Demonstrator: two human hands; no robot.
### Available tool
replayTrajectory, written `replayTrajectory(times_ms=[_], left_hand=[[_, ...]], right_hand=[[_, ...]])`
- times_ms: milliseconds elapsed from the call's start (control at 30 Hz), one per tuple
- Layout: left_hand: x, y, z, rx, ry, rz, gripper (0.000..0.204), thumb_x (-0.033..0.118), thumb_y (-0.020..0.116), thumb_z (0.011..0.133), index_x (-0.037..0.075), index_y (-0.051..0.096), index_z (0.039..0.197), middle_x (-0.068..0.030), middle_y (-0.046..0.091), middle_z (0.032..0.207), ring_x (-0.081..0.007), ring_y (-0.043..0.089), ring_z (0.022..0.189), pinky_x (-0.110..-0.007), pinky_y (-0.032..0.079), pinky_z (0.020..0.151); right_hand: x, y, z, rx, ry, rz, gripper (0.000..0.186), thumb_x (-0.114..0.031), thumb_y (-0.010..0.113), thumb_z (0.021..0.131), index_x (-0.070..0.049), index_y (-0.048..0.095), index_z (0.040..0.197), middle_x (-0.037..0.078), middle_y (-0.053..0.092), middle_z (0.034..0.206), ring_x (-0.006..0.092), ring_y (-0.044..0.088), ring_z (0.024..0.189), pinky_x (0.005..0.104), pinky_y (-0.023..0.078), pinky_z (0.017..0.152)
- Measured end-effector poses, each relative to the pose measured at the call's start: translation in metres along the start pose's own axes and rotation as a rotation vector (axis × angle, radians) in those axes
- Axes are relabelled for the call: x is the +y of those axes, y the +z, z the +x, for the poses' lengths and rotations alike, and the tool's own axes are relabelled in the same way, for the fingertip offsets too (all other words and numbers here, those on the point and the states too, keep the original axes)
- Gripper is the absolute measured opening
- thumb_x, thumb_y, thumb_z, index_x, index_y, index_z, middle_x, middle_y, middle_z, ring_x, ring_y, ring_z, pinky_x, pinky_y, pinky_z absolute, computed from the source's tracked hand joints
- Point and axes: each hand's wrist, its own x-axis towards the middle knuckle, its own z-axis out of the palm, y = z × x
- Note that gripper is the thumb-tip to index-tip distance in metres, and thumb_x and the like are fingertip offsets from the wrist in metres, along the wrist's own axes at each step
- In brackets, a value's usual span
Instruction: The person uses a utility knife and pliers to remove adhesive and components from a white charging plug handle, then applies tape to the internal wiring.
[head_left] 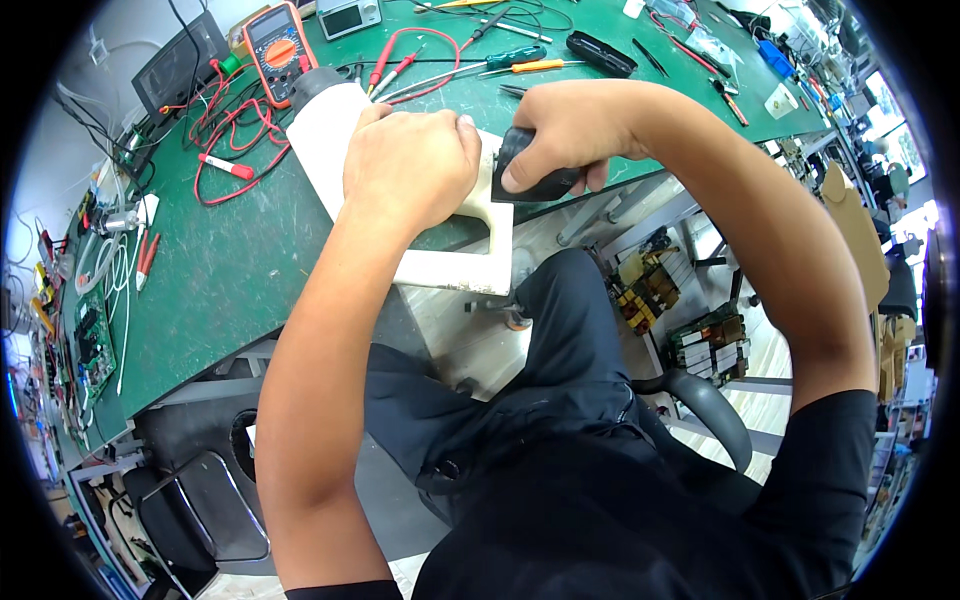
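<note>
A white plastic housing [455, 268] with a looped handle and a dark grey end lies slantwise at the front edge of the green bench, partly overhanging it. My left hand [410, 165] is closed over its upper part, knuckles up, holding it. In my right hand [580, 125] is a rounded black handheld tool [535, 178], its near end against the right side of the housing. Its tip and the spot it meets are hidden, so I cannot tell its exact kind.
An orange multimeter [275, 45] with tangled red and black leads stands at the back left. Screwdrivers [530, 67] and a black case [600, 53] lie beyond my hands. Red-handled pliers [147, 262] and a circuit board [95, 345] are on the left. Below the bench sit more boards [645, 290].
</note>
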Motion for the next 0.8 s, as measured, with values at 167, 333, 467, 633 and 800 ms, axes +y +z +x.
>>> replayTrajectory(times_ms=[167, 333, 467, 633, 800], left_hand=[[0.006, 0.002, 0.004, 0.056, -0.066, 0.024, 0.041, 0.029, 0.046, 0.094, 0.004, 0.074, 0.076, -0.0184, 0.071, 0.076, -0.0342, 0.069, 0.080, -0.043, 0.042, 0.101], [0.003, 0.001, 0.004, 0.078, -0.081, 0.014, 0.039, 0.028, 0.049, 0.090, 0.003, 0.073, 0.073, -0.0189, 0.070, 0.074, -0.0348, 0.068, 0.078, -0.042, 0.043, 0.097], [0.004, 0.001, 0.007, 0.058, -0.080, -0.017, 0.034, 0.025, 0.052, 0.088, 0.000, 0.068, 0.070, -0.0228, 0.067, 0.073, -0.0414, 0.064, 0.080, -0.048, 0.045, 0.087], [-0.002, 0.007, 0.006, 0.166, -0.039, -0.034, 0.034, 0.024, 0.055, 0.087, -0.002, 0.067, 0.068, -0.0244, 0.063, 0.068, -0.0431, 0.062, 0.071, -0.050, 0.048, 0.077], [0.005, 0.000, 0.009, 0.052, -0.148, 0.002, 0.034, 0.027, 0.054, 0.086, 0.002, 0.072, 0.071, -0.0193, 0.070, 0.074, -0.0362, 0.066, 0.079, -0.043, 0.044, 0.091]], right_hand=[[0.010, 0.016, 0.020, 0.090, -0.206, -0.393, 0.033, -0.021, 0.071, 0.072, 0.008, 0.066, 0.088, 0.019, 0.064, 0.066, 0.0320, 0.066, 0.062, 0.0420, 0.054, 0.060], [0.022, 0.053, -0.004, 0.465, -0.473, -0.370, 0.012, -0.011, 0.064, 0.076, -0.001, 0.065, 0.082, 0.022, 0.065, 0.073, 0.0412, 0.066, 0.073, 0.0481, 0.053, 0.068], [0.037, 0.073, -0.003, 0.657, -0.541, -0.396, 0.005, -0.008, 0.061, 0.079, -0.005, 0.065, 0.081, 0.018, 0.068, 0.074, 0.0385, 0.068, 0.071, 0.0484, 0.054, 0.066], [0.050, 0.082, 0.002, 0.797, -0.743, -0.422, 0.003, -0.007, 0.063, 0.076, -0.007, 0.061, 0.078, 0.012, 0.064, 0.069, 0.0335, 0.067, 0.065, 0.0441, 0.053, 0.056], [0.063, 0.090, 0.011, 0.996, -0.900, -0.588, 0.014, -0.014, 0.066, 0.068, -0.011, 0.053, 0.072, 0.003, 0.053, 0.062, 0.0216, 0.062, 0.054, 0.0337, 0.049, 0.045]])
